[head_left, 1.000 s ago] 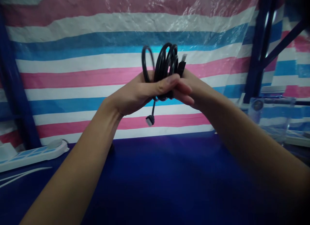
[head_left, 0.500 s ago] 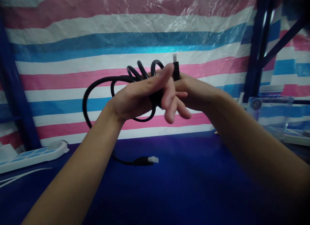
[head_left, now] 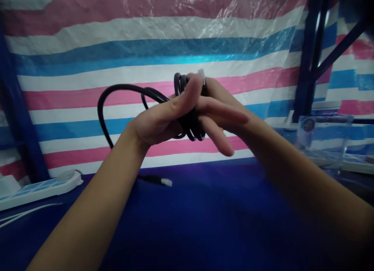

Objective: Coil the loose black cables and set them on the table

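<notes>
Above the blue desk (head_left: 204, 224), in front of the striped sheet (head_left: 87, 80), the black cable (head_left: 189, 125) is up in the air between both hands. The left hand (head_left: 163, 116) has its coils caught beneath the thumb, the other fingers splayed; the right hand (head_left: 215, 92) is behind, mostly hidden, so I can't tell how firm its grip is. The coils, strung out a moment ago, have drawn together, and the lower plug (head_left: 166, 182) has slid back toward the left forearm. I'd judge the bundle tidier, though a wide loop by the left wrist remains outside it.
</notes>
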{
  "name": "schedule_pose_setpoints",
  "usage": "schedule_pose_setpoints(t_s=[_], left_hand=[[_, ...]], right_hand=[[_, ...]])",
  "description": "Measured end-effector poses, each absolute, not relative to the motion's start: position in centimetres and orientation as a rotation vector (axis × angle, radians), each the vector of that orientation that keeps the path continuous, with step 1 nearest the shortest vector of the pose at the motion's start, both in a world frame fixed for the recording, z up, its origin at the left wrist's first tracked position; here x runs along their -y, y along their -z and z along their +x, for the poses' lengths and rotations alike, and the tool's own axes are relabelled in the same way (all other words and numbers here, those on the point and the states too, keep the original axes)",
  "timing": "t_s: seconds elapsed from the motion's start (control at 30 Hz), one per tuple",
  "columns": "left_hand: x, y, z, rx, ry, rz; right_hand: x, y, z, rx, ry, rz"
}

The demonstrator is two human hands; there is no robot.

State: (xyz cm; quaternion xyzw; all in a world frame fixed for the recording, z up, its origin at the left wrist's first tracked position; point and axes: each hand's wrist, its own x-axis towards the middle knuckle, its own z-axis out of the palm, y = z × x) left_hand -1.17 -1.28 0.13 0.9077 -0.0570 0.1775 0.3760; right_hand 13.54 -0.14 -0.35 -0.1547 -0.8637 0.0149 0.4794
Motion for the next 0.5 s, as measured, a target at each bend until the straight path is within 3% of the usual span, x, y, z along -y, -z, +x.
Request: schedule_pose_setpoints(t_s=[0.1,0.23,0.37,0.5], left_hand=[[1.2,-0.3,-1.6,0.028,-0.653,2.304],[1.4,-0.3,-1.8,-0.061,-0.720,2.231],[1.4,-0.1,-2.1,-0.050,-0.476,2.184],[1.6,0.1,-2.7,-0.129,-0.196,2.187]], right_hand=[[0.3,0.0,13.9,1.996,0.319,-0.386],[0.5,0.0,14.3,1.971,0.487,-0.384],[0.5,0.3,14.1,1.917,0.595,-0.316],[1.2,0.2,13.9,2.150,0.467,-0.267]])
